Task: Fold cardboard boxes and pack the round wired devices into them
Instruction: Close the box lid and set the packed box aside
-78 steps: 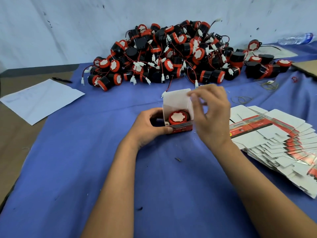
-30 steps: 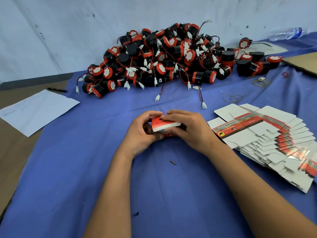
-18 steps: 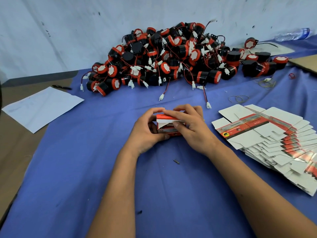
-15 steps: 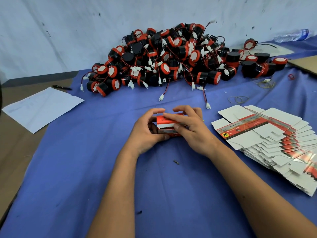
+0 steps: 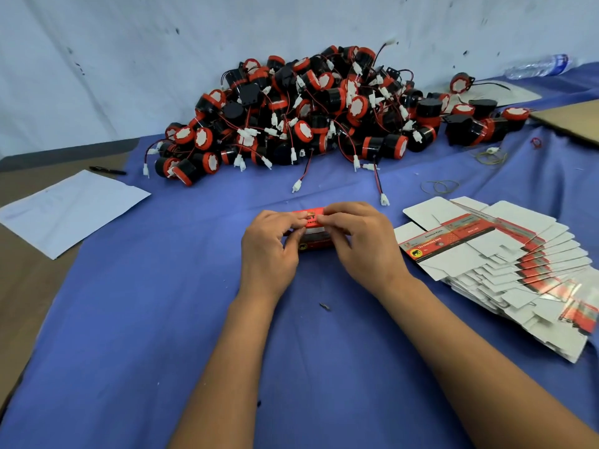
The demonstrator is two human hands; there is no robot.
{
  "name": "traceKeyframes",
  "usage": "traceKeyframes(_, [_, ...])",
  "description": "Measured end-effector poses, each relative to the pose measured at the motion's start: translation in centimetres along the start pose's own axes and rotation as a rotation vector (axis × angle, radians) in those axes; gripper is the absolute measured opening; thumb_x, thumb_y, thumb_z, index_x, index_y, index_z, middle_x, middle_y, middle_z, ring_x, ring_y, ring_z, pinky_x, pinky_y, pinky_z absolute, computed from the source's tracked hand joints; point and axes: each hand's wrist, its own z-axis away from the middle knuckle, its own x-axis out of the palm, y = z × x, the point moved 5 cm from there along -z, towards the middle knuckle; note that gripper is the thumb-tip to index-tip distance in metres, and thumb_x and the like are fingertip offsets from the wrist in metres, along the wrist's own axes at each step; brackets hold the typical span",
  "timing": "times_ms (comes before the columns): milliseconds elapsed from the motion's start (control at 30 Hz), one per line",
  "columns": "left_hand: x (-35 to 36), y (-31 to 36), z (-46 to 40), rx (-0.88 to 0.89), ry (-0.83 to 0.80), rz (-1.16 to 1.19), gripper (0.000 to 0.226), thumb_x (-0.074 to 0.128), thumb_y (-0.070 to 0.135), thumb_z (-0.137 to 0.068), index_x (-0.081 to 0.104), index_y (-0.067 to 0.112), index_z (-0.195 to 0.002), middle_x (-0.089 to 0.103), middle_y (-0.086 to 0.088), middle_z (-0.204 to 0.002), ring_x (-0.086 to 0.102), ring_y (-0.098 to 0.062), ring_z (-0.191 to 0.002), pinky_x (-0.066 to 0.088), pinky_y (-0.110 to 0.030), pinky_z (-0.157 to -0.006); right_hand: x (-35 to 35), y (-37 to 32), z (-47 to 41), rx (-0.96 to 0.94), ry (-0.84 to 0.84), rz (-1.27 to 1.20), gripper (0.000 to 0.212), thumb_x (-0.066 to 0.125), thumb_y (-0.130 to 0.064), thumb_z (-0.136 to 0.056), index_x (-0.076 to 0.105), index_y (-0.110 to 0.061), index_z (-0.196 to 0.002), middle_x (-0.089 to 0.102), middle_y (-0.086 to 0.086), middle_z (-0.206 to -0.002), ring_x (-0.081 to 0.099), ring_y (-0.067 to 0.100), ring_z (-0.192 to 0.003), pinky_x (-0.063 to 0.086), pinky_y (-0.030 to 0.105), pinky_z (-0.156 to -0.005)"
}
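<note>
A small red and white cardboard box (image 5: pixel 313 236) sits on the blue cloth (image 5: pixel 162 319) at the centre, its lid down. My left hand (image 5: pixel 269 247) grips its left side, fingertips on the top. My right hand (image 5: pixel 359 244) grips the right side, fingers curled over the lid. The device inside is hidden. A big heap of round black and red wired devices (image 5: pixel 308 111) lies behind. A fanned stack of flat box blanks (image 5: pixel 505 264) lies to the right.
A white paper sheet (image 5: pixel 64 209) and a black pen (image 5: pixel 108 171) lie at the left on the brown table. Rubber bands (image 5: pixel 440 186), a plastic bottle (image 5: pixel 538 65) and a cardboard sheet (image 5: pixel 573 119) are at the far right. A small scrap (image 5: pixel 325 306) lies near my wrists.
The open box with a device in it has been closed: my right hand folded the lid down and both hands now press the top shut.
</note>
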Motion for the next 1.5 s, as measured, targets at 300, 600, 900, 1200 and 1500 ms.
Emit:
traceKeyframes(300, [0.3,0.2,0.6,0.114,-0.143,-0.205,0.021,0.083,0.0,-0.08,0.075,0.003,-0.1,0.075,-0.009,-0.119,0.062,-0.032,-0.121,0.046,-0.033,-0.105,0.9,-1.3,1.4,-0.022,-0.123,0.216,0.033,0.064,0.006,-0.087,0.073,-0.007,-0.116,0.068,0.005,-0.125,0.056,0.03,-0.131,0.059,0.042,-0.09])
traceKeyframes(600, [1.1,-0.1,-0.9,-0.264,-0.266,0.086,0.019,0.083,0.008,-0.084,0.071,0.012,-0.099,0.076,-0.002,-0.103,0.072,-0.024,-0.098,0.057,-0.048,-0.091,1.3,-2.0,1.5,0.074,-0.296,0.27,0.042,0.061,-0.002,-0.087,0.051,-0.011,-0.127,0.049,0.003,-0.141,0.032,0.026,-0.147,0.052,0.037,-0.101])
traceKeyframes(900, [7.7,22.5,-5.9,-0.029,-0.216,0.642,0.014,0.077,0.025,-0.093,0.078,0.022,-0.107,0.078,0.008,-0.097,0.075,-0.005,-0.087,0.059,-0.024,-0.079,-25.9,-0.3,1.6,0.298,0.406,0.513,0.041,0.075,-0.006,-0.075,0.071,-0.027,-0.11,0.057,0.003,-0.117,0.047,0.026,-0.114,0.049,0.033,-0.082])
traceKeyframes(1200, [18.4,49.8,1.0,0.465,-0.803,0.632,0.028,0.077,0.025,-0.092,0.077,0.02,-0.119,0.076,0.002,-0.11,0.069,-0.014,-0.101,0.057,-0.036,-0.092,-50.1,0.1,16.8,1.095,0.206,0.783,0.065,0.069,-0.002,-0.077,0.064,-0.029,-0.136,0.066,0.01,-0.127,0.061,0.031,-0.118,0.045,0.028,-0.089])
traceKeyframes(1500, [20.5,46.9,2.7,0.545,-0.846,0.462,0.031,0.069,0.016,-0.092,0.074,0.018,-0.122,0.072,0.0,-0.121,0.065,-0.017,-0.113,0.051,-0.032,-0.096,-48.8,1.5,16.7,1.073,0.219,0.707,0.06,0.062,-0.011,-0.095,0.047,-0.029,-0.151,0.052,0.008,-0.151,0.049,0.029,-0.137,0.041,0.037,-0.11])
